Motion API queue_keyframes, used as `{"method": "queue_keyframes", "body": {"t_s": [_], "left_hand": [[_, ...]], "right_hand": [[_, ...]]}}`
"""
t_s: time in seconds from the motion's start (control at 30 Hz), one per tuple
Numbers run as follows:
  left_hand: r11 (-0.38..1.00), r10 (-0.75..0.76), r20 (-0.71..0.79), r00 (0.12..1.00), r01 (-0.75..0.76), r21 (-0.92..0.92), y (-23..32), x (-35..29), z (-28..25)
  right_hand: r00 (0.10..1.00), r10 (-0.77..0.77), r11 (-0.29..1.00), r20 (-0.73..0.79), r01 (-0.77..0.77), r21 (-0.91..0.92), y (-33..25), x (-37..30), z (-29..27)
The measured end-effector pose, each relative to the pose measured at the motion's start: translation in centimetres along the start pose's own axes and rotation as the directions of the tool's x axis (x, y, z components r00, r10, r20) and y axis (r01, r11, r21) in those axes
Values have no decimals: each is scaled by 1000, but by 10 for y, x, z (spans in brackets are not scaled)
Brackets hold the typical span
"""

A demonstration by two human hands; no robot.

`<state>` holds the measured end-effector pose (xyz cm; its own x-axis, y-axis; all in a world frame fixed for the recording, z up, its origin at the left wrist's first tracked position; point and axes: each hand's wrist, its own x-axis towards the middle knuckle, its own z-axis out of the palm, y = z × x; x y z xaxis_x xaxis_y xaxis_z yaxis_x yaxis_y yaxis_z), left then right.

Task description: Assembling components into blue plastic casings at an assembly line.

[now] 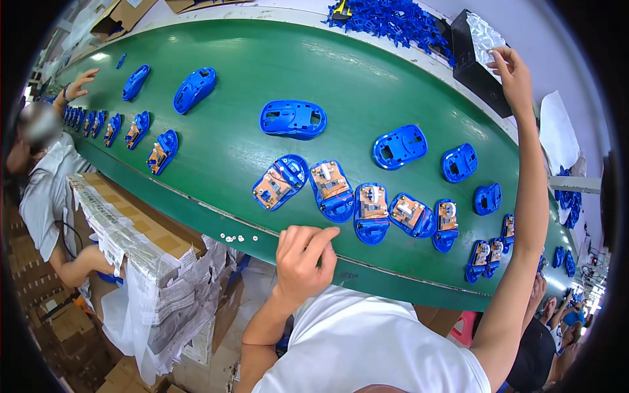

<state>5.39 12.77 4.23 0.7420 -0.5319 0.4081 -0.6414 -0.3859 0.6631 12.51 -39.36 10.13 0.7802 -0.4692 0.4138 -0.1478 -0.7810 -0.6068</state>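
Observation:
My left hand (304, 260) is curled at the near edge of the green conveyor belt (229, 150), just below the row of mouse halves; whatever it holds is hidden. My right arm stretches over the belt to the far right. Its hand (513, 78) is at a black box (473, 62) of glossy white pieces (486, 36), fingertips drawn together; I cannot make out anything between them. Nearest my left hand lie blue mouse halves with brown circuit boards, among them one half (331, 190) and another (372, 213). Small white pieces (239, 238) lie on the belt's near edge.
Bare blue mouse shells (293, 119) lie along the belt's far side. Behind it is a heap of blue plastic parts (393, 23). A taped carton (141, 223) stands left of me. A co-worker (49, 177) sits beyond it, one hand (81, 84) over the belt.

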Motion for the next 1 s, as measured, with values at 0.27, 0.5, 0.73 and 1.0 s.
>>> {"method": "queue_keyframes", "body": {"t_s": [0.27, 0.5, 0.73, 1.0], "left_hand": [[991, -109, -91, 990, 115, 69, -20, 16, -25], [944, -142, -159, 977, 181, 274, -54, 32, -31], [915, -246, -180, 952, 290, 282, -52, 13, -23], [964, -88, -159, 983, 124, 237, -68, 18, -40]], "right_hand": [[977, 61, 987, 204, -89, 133, -77, -38, -16], [939, -100, 943, 330, -16, 332, -148, -91, 10], [783, -320, 883, 534, 43, 467, -235, -155, 98], [619, -438, 882, 651, 156, 445, -264, -168, 132]]}}
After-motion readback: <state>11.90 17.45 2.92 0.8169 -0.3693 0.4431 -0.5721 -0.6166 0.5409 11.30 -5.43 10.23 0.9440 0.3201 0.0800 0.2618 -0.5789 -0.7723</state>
